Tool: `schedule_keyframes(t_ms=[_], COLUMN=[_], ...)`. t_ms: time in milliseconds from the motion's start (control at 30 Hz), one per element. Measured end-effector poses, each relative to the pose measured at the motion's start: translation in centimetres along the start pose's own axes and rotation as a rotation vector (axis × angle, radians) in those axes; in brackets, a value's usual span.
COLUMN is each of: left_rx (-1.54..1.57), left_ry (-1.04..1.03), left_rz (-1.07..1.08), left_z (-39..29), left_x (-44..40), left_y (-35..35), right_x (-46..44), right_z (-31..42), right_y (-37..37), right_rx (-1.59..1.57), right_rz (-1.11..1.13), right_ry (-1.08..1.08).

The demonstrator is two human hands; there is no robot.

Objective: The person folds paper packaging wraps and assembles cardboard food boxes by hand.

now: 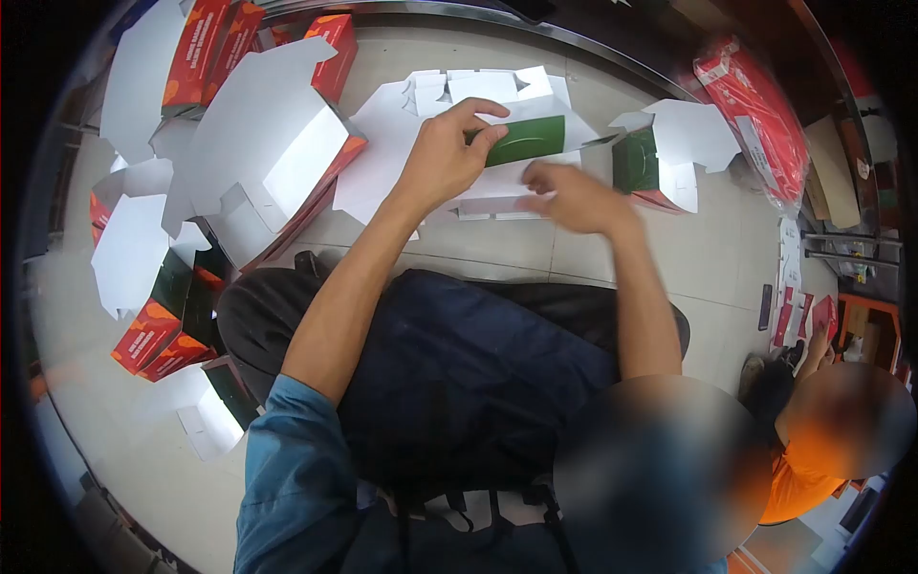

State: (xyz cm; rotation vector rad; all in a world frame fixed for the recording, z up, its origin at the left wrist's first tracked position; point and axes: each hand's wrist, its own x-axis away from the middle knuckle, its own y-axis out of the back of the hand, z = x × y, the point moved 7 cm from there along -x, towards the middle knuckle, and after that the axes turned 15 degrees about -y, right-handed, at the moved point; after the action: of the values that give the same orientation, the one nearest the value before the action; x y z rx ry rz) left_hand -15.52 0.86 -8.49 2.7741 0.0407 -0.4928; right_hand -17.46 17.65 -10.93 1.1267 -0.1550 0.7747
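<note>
In front of me on the floor lies a flat, partly folded cardboard box blank (382,163), white inside, with slots and flaps along its far side. A green panel (526,140) of it stands raised. My left hand (454,153) is closed on that panel's left end, thumb on the near side. My right hand (579,199) is just below and right of the panel, over the blank's right part. Motion smears its fingers, so I cannot make out whether they touch the cardboard.
Several folded boxes, red and green outside, with raised white lids, crowd the left, including a large open box (277,143). Another open box (660,167) stands at right, near a plastic-wrapped red pack (760,115). A person in an orange sleeve (798,488) sits at far right.
</note>
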Motion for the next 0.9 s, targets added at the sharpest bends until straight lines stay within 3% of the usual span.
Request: schedule_keyframes(t_ms=[67,133,200,300,367,400,500,633,733,900], left_rx=[0.176,0.225,0.294,0.409,0.463,0.487,0.423,0.285,0.227,0.208], left_ry=[0.083,0.086,0.104,0.179,0.25,0.282,0.34,0.272,0.232,0.181], left_rz=[0.011,0.035,0.072,0.131,0.144,0.098,0.072,0.086,0.079,0.099], left_z=[0.5,-0.3,-0.3,0.6,1.1,1.8,2.4,1.5,1.1,0.1], left_x=[-0.1,-0.2,-0.2,0.5,1.1,1.5,1.7,1.4,1.3,1.3], left_y=[0.1,0.1,-0.3,-1.6,-2.5,-2.7,-2.5,-1.9,-1.7,-1.2], right_x=[2.3,4.5,5.5,3.9,2.0,1.0,1.8,1.7,1.9,1.2], right_z=[-0.7,-3.3,-3.2,-3.1,-2.3,-2.2,0.3,0.9,1.8,1.5], right_y=[5.6,9.8,10.3,9.2,7.2,6.8,6.4,5.9,5.7,5.4], right_rx=[-0.299,-0.533,-0.613,-0.666,-0.624,-0.602,-0.584,-0.479,-0.426,-0.506], right_rz=[-0.076,-0.516,-0.644,-0.481,-0.258,-0.389,-0.612,-0.545,-0.558,-0.469], right_ry=[-0.115,-0.102,-0.006,0.076,0.003,0.142,0.202,0.126,0.235,0.231])
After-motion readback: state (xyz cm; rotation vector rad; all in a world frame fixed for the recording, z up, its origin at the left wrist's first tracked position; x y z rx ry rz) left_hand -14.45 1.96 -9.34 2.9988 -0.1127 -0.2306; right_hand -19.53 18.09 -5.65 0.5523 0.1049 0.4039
